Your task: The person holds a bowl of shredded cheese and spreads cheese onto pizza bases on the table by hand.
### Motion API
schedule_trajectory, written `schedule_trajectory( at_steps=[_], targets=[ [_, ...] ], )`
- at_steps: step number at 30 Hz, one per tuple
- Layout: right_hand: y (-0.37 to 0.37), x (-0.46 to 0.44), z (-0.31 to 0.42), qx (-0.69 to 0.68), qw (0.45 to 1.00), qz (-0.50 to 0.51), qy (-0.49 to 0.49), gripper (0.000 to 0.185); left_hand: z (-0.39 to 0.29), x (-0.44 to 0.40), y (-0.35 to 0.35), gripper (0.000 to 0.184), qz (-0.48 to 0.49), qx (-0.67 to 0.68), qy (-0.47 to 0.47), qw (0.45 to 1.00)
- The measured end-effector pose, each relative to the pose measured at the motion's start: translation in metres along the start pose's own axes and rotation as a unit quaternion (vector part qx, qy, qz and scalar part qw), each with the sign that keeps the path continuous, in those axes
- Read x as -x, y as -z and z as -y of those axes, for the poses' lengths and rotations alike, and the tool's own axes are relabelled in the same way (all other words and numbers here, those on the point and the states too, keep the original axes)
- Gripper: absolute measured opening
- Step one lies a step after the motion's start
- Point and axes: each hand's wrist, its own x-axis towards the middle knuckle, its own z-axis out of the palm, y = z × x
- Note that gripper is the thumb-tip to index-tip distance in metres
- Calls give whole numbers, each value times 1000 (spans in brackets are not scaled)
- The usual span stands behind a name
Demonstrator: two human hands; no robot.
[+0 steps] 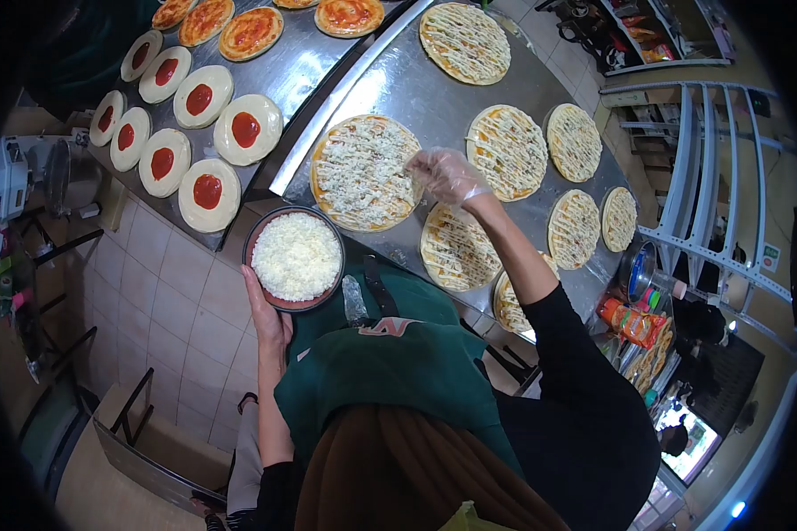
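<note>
My left hand is closed on the side of a dark-rimmed bowl, holding it at the table's edge. White grated cheese fills the bowl. My right hand, in a clear plastic glove, hangs over the right edge of a large pizza. Its fingers are pinched together, and what lies between them is hidden. That pizza has sauce, pale drizzled stripes and white crumbs scattered on top. Close to the right hand are a second striped pizza and a third pizza, nearer my body.
More striped pizzas cover the metal table to the right. On the left metal table, dough rounds carry red sauce, some spread out. A raised metal edge divides the tables. A blue-grey rack stands at right.
</note>
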Motion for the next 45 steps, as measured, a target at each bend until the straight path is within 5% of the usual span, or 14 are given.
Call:
schedule_trajectory(
  at_steps=[9,21,24,27,28,31,34,38,41,45],
  targets=[
    [-44,21,16,12,984,-82,161,21,2,5,0,64,-7,18,1,1000],
    [-41,40,27,-18,997,-20,72,18,-1,8,-15,67,8,-3,1,1000],
    [-27,35,48,-79,995,39,-56,17,0,3,-13,67,24,-4,-2,1000],
    [-15,47,98,-204,978,-25,21,16,11,-6,-7,63,41,0,-5,999],
    [-9,50,114,-215,976,30,24,18,14,-10,-7,61,46,1,-5,999],
    [-32,55,140,-77,981,-8,181,20,20,-18,-16,56,93,-16,-11,996],
    [-71,49,135,93,970,-33,222,17,23,-21,-29,52,101,-66,-26,992],
    [-63,36,121,-67,980,32,183,12,29,-32,-31,59,112,-41,-29,992],
    [-34,28,118,-329,925,189,-5,11,34,-38,-30,63,119,-20,-11,993],
    [1,6,96,-434,886,163,-4,14,41,-45,-21,65,96,-28,-14,995]
  ],
)
